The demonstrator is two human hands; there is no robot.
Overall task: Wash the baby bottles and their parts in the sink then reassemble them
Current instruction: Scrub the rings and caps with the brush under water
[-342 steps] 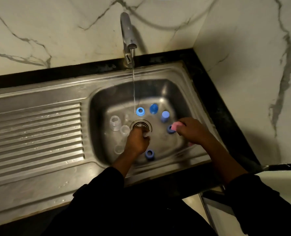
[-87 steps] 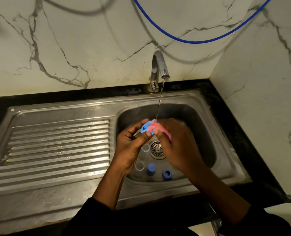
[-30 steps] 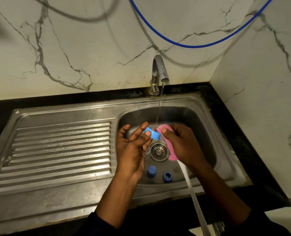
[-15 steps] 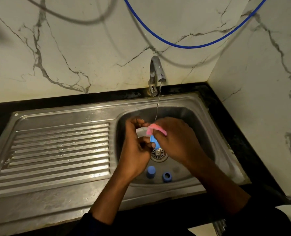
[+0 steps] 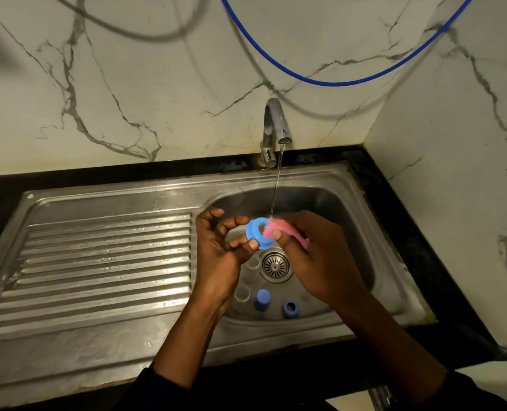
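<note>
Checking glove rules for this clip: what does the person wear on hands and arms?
No gloves: the left hand and right hand are bare, with no rings or watch visible. The forearms are bare too; the dark left sleeve and right sleeve end near the elbows.

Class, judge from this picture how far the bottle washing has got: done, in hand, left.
Done: everything lies dismantled in the sink, tap running. In hand: left hand pinches a blue ring, right hand presses a pink sponge into it. Left: blue cap, another ring and clear pieces await; nothing reassembled.
</note>
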